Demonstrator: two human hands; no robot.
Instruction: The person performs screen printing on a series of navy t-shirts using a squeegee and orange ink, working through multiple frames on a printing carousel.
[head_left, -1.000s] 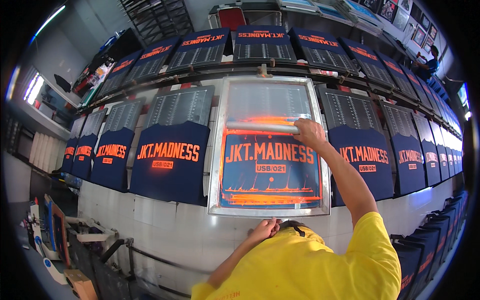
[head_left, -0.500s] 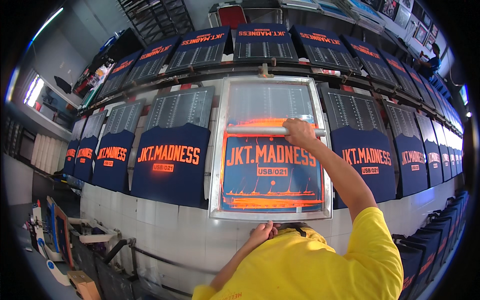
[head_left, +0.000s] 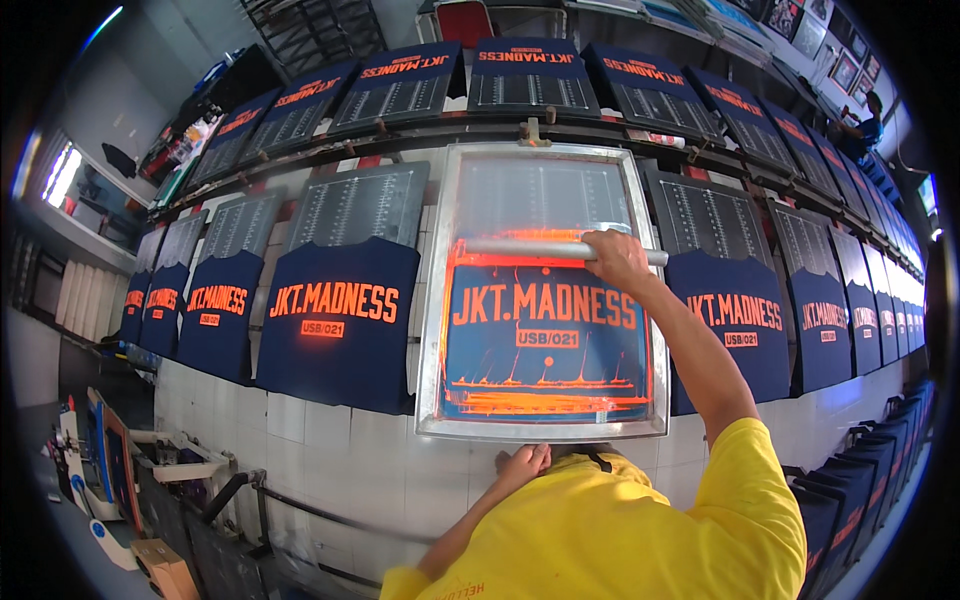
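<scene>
A metal-framed printing screen [head_left: 432, 330] lies over a navy shirt on the long white table [head_left: 330, 450], showing orange lettering through the mesh. My right hand [head_left: 615, 260] grips a long grey squeegee [head_left: 520, 247] lying across the far part of the screen, with orange ink smeared just below it. A band of orange ink [head_left: 545, 402] sits near the screen's near edge. My left hand [head_left: 525, 462] is curled shut against the table just below the frame's near rim. I cannot tell whether it grips the rim. My yellow shirt fills the lower edge.
Navy shirts with orange print [head_left: 335, 320] lie in rows to both sides, and on a second tier behind [head_left: 520, 80]. Stacked navy shirts [head_left: 880, 460] stand at the right. A metal bracket and boards [head_left: 190, 470] sit below left. Another person [head_left: 868, 125] is at the far right.
Almost nothing differs. My right hand stays on the squeegee at the far part of the screen, shifting only slightly sideways. My left hand keeps its place.
</scene>
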